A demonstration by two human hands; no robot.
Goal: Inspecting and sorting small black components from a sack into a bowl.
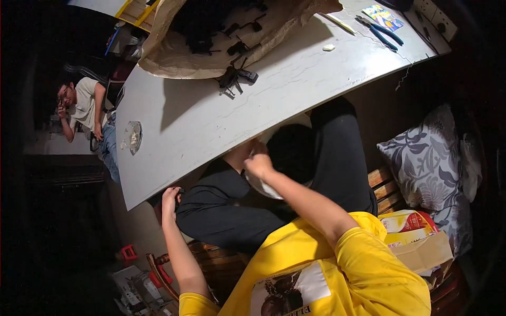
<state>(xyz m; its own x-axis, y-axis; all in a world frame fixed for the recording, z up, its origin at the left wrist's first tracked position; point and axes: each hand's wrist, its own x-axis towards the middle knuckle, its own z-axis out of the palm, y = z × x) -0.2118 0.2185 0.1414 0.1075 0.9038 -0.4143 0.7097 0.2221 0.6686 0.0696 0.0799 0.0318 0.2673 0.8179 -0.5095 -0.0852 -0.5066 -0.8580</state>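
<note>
My left hand hangs low beside my left knee, by the table's near edge. Its fingers are curled around a small dark thing that I cannot make out. Between my legs, my right hand is bent in a closed grip over a round pale-rimmed container with a dark inside. What its fingers hold, if anything, is hidden. On the table lie black plastic parts, just outside the mouth of a tan woven sack. More black parts are inside the sack.
Blue-handled pliers, a small white piece and a colourful card lie at the far right. A clear dish sits at the table's left end. Another person sits beyond it. A patterned cushion and an opened box rest at my right.
</note>
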